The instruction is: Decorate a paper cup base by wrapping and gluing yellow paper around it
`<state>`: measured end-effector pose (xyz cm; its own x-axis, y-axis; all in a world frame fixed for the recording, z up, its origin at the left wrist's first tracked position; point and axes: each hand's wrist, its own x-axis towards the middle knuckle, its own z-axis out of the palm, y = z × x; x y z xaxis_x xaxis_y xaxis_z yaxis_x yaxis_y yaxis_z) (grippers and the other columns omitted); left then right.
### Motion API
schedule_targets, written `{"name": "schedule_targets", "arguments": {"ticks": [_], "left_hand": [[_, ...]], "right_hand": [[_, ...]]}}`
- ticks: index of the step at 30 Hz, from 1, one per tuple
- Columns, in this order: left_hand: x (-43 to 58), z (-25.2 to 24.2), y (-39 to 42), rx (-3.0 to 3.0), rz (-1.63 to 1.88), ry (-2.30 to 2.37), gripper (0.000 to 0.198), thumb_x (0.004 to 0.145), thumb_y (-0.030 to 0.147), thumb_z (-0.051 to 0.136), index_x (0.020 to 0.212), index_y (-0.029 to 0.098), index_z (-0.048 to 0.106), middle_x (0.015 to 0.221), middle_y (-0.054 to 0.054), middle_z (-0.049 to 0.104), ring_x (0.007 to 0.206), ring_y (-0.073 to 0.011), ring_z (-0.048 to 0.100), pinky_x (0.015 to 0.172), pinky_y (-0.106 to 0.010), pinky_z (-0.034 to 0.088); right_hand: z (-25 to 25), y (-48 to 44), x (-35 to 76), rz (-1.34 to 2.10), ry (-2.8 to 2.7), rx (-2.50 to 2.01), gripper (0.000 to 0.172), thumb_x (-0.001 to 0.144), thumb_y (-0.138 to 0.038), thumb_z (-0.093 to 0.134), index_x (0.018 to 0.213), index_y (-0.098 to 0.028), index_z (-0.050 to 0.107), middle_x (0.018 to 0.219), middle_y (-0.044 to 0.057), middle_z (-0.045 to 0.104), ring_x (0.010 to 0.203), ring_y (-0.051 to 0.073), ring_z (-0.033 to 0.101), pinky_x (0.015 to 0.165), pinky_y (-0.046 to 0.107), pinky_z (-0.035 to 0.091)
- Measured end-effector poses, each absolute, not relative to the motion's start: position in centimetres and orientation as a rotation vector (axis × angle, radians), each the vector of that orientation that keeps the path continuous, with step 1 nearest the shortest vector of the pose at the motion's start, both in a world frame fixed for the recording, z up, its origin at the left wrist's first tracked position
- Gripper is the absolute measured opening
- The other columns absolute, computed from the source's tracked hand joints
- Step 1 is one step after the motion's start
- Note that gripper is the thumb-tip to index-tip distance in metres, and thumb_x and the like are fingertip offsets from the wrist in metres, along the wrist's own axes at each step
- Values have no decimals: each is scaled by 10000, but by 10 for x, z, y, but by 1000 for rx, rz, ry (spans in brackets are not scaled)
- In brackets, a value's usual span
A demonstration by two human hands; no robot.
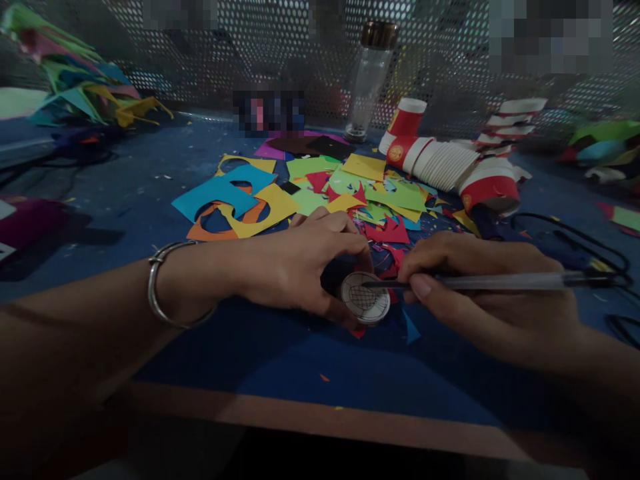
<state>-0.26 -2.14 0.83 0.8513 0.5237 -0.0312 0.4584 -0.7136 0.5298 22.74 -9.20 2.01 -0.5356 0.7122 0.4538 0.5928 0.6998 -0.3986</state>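
Observation:
My left hand (295,263) grips a small white round piece (373,308) by its edge, thumb and fingers curved around it. Thin dark lines, partly a grid, are drawn on its upturned face. Between the thumb and fingers of my right hand (500,320) is a pen (505,281) with a clear barrel, held almost level. Its dark tip meets the face of the round piece, or hovers just over it. A silver bangle (156,287) circles my left wrist. Behind both hands lies a pile of coloured paper scraps (320,180).
Stacked red-and-white paper cups (440,163) lie at the back right, beside a clear bottle (369,87). A perforated metal panel (280,60) closes off the back of the blue table (280,367). Black cord (575,233) loops at right; cut paper (80,87) heaps at far left.

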Motion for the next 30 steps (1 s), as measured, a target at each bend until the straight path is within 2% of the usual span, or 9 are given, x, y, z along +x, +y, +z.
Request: {"name": "schedule_targets", "arguments": {"ticks": [17, 30], "left_hand": [[-3, 9, -19, 2469, 163, 682, 548, 745, 560, 859, 1170, 255, 697, 1177, -59, 544, 1166, -295, 487, 960, -373, 398], [-3, 9, -20, 2472, 164, 689, 558, 726, 545, 876, 1167, 250, 702, 1191, -59, 560, 1169, -292, 492, 966, -377, 405]], "right_hand": [[9, -92, 229, 145, -2313, -978, 129, 915, -166, 569, 872, -258, 648, 717, -36, 719, 571, 122, 647, 547, 252, 463], [23, -95, 226, 198, -2390, -963, 178, 933, -154, 514, 811, -246, 607, 654, -34, 703, 528, 109, 645, 513, 223, 474]]}}
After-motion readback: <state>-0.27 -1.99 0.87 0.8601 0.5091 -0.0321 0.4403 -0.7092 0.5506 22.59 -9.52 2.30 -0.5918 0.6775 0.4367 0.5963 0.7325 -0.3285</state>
